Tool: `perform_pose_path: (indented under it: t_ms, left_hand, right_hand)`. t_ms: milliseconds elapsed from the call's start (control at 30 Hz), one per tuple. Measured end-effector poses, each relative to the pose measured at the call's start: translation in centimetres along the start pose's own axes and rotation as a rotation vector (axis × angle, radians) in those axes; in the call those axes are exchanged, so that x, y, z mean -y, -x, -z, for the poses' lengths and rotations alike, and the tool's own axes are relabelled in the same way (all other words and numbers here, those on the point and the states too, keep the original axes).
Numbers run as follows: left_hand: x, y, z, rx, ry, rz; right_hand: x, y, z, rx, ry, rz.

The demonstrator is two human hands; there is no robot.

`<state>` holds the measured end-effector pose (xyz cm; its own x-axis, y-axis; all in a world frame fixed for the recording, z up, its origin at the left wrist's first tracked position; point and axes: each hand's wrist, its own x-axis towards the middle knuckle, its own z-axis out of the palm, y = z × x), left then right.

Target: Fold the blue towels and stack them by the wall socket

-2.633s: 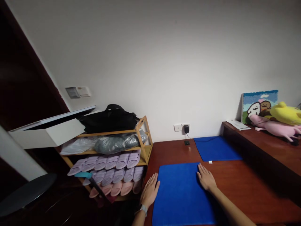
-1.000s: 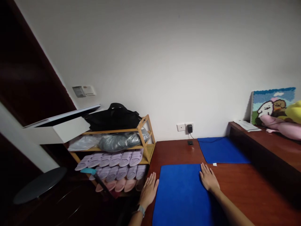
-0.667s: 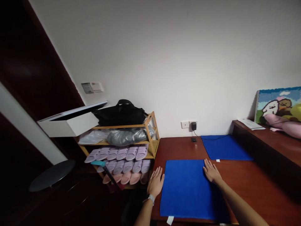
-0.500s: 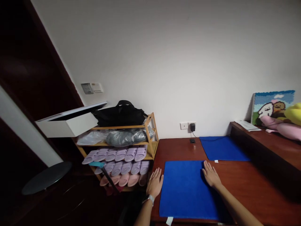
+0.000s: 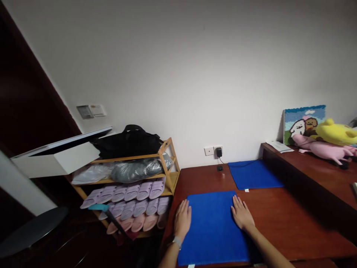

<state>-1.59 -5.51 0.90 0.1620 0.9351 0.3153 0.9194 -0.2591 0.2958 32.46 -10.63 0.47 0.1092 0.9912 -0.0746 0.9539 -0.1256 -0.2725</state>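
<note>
A blue cloth mat (image 5: 210, 230) lies flat on the reddish-brown wooden table (image 5: 284, 216). My left hand (image 5: 183, 220) rests palm down at the mat's left edge, fingers extended and holding nothing. On the mat's right edge lies my right hand (image 5: 242, 214), palm down, its fingers slightly spread and empty. Behind it, near the wall, is a second blue mat (image 5: 253, 175) with a small white tag at its front edge.
To the left stands a wooden rack (image 5: 170, 163) with purple slippers (image 5: 143, 190), pink slippers (image 5: 150, 222), a black bag (image 5: 129, 143) and a white box (image 5: 72, 158). A raised shelf at right holds plush toys (image 5: 320, 149) and a picture (image 5: 304, 123). A black plug (image 5: 219, 152) sits in the wall socket.
The view has turned to the right, so more of the right shelf and its plush toys shows. My left hand has shifted slightly up along the mat's left edge.
</note>
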Motion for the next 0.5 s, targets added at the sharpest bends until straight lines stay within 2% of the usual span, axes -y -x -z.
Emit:
perform_pose_path:
  t_ms: [67,167,233,267,300,367,433,500]
  left_hand:
    - [-5.4,-0.1,-1.4,0.019,0.048,-0.175]
    - [-13.2,0.4,-4.2,0.159,0.096,-0.414]
    - [-16.2,0.8,-5.6,0.252,0.102,-0.439]
    - [-16.8,0.9,-6.0,0.286,0.095,-0.42]
    - [-16.7,0.9,-6.1,0.308,0.081,-0.39]
    - [-14.8,0.9,-5.6,0.326,0.042,-0.319]
    - [-11.2,0.8,-4.1,0.325,0.0,-0.244]
    - [-6.7,0.8,-2.2,0.318,-0.041,-0.155]
  right_hand:
    - [0.0,0.1,0.2,0.001,-0.003,0.0]
    - [0.0,0.1,0.2,0.009,-0.015,0.006]
    - [-0.1,0.1,0.2,0.008,-0.022,0.015]
    - [-0.1,0.0,0.2,0.005,-0.022,0.018]
    - [-0.1,0.0,0.1,-0.001,-0.019,0.019]
    - [-0.1,0.0,0.1,-0.009,-0.01,0.013]
    - [-0.1,0.1,0.1,-0.009,-0.012,0.01]
    - [-0.1,0.1,0.1,-0.003,-0.021,0.005]
